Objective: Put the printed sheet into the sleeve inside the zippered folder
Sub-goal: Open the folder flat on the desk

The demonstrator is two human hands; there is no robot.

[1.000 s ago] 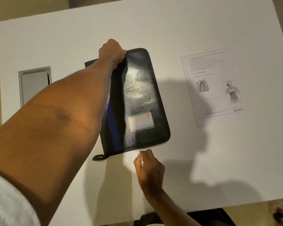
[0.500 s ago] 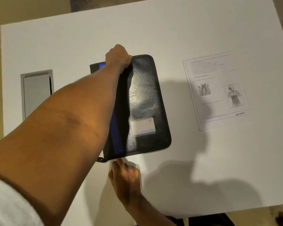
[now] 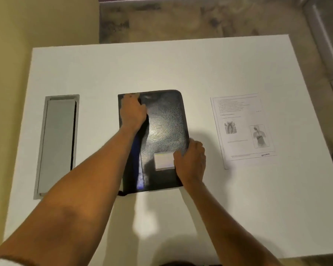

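Note:
A black zippered folder [image 3: 164, 127] with a blue spine stripe and a pale label card lies closed and flat in the middle of the white table [image 3: 181, 64]. My left hand [image 3: 132, 111] presses on its far left corner, fingers curled over the top edge. My right hand [image 3: 190, 160] grips the folder's right edge near the front, thumb on the cover beside the label. The printed sheet [image 3: 242, 127], with text, a tooth drawing and a torso drawing, lies flat to the right of the folder, untouched.
A grey rectangular cable hatch [image 3: 57, 144] is set into the table at the left. The table's right and near edges drop off to a patterned floor; a beige surface lies beyond the left edge.
The folder was tilted up off the table; now it lies flat. My right hand moved from below the front edge to the right edge. The camera pulled back and up.

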